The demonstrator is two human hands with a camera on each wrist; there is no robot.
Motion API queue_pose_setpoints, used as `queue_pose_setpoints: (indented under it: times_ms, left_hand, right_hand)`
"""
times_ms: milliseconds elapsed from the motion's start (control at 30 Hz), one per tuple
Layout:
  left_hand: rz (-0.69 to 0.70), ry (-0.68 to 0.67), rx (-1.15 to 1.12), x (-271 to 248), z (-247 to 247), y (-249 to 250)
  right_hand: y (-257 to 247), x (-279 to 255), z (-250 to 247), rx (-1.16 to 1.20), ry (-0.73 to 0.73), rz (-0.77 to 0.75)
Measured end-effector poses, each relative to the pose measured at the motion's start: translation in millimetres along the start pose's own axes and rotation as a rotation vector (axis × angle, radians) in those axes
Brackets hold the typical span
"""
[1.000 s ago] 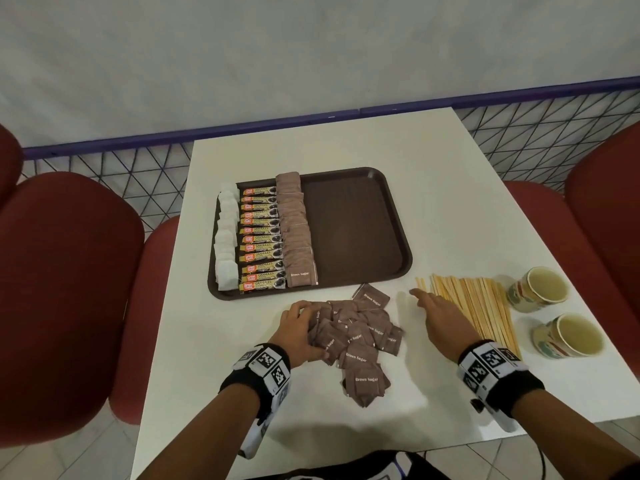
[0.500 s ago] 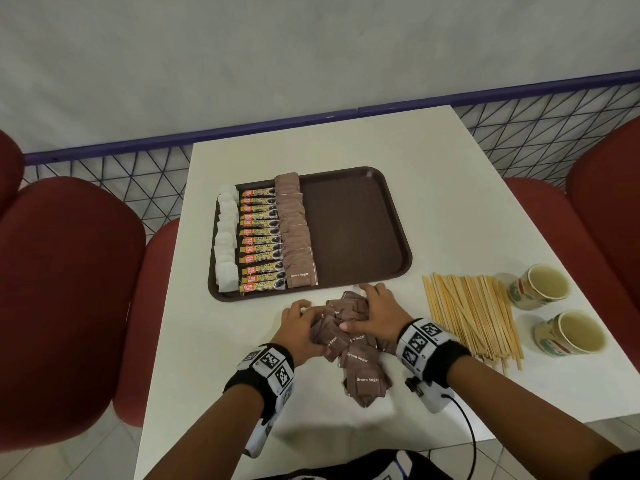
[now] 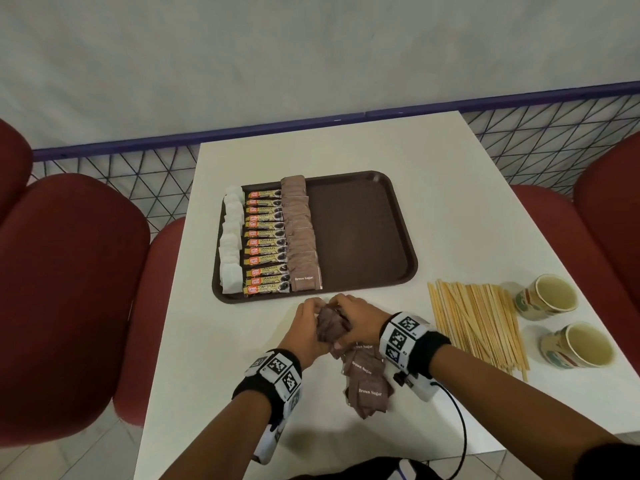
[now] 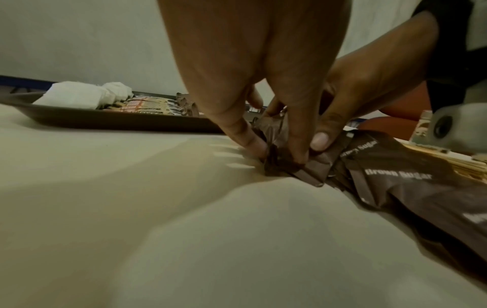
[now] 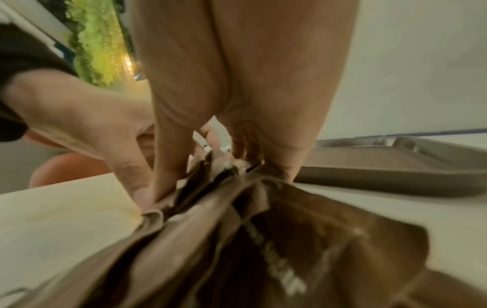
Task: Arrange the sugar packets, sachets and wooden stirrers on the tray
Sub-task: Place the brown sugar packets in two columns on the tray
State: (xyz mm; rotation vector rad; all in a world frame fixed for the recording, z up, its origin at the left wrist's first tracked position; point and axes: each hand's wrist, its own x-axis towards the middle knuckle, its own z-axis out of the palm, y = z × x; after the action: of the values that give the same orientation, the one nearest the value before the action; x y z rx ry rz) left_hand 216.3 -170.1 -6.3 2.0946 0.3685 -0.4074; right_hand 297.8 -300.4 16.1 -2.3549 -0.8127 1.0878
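Left hand [image 3: 304, 327] and right hand [image 3: 356, 318]: both clamped together on a bunch of brown sugar packets [image 3: 330, 325], on the table [image 3: 214, 341] just in front of the tray [image 3: 401, 244]. More loose packets [image 3: 367, 389] lie beneath the right wrist. Wooden stirrers [image 3: 478, 323]: heaped right of the hands, beside two cups [image 3: 550, 296].

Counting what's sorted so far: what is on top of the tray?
On the tray: white packets at left, then orange granule sachets, then overlapping brown sugar packets. Its right half is bare. Anything beneath them is hidden.

Matt brown paper packets [image 3: 367, 389]; smooth plastic tray [image 3: 360, 233]; wooden stirrers [image 3: 478, 323].
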Motion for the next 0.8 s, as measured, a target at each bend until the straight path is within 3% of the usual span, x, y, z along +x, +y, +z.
queue_pose_setpoints:
  times_ms: [267,400,667,800]
  left_hand:
    - [-0.019,0.03,-0.342,0.4,-12.3,6.1]
    - [0.02,0.088,-0.281,-3.2,-21.1,0.7]
    - [-0.005,0.261,-0.313,-2.8,-39.4,-9.3]
    - [-0.064,0.274,-0.392,2.4,-45.3,-7.0]
  right_hand:
    - [-9.3,7.0,7.4,-0.024,0.042,-0.007]
    - [-7.8,9.2,3.6,0.022,0.036,-0.001]
    - [7.7,12.6,-20.2,0.49,0.122,-0.013]
    - [5.5,8.3,-37.0,0.728,0.11,-0.043]
